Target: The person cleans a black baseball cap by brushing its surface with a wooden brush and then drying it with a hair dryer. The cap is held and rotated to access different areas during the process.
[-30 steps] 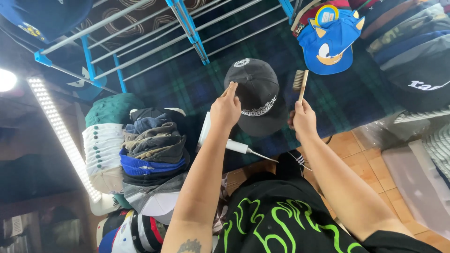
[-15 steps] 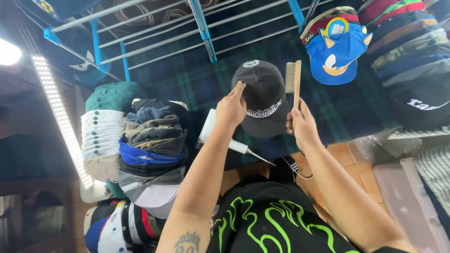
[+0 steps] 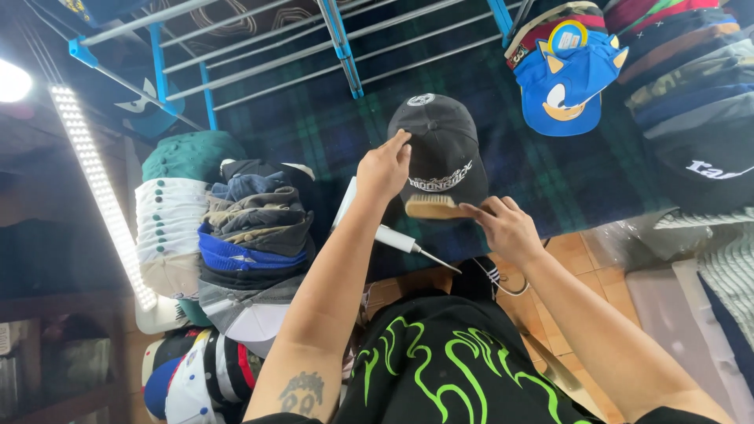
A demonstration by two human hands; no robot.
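Black cotton cap [image 3: 440, 149] — your left hand [image 3: 382, 167] pinched its side; your right hand [image 3: 503, 228] gripped the wooden brush [image 3: 430, 206] crosswise below its brim.

A cap stall or shop: stacked caps [image 3: 236, 228] everywhere (blue rack [image 3: 338, 39] overhead).

No packages, signs or screens show anywhere in the frame. The nearest thing to a label is a small round white patch [image 3: 421, 100] on the crown of the black cap [image 3: 440, 149] at upper centre, with a band of white embroidered lettering [image 3: 440, 177] across the cap's front, just above the middle of the frame.
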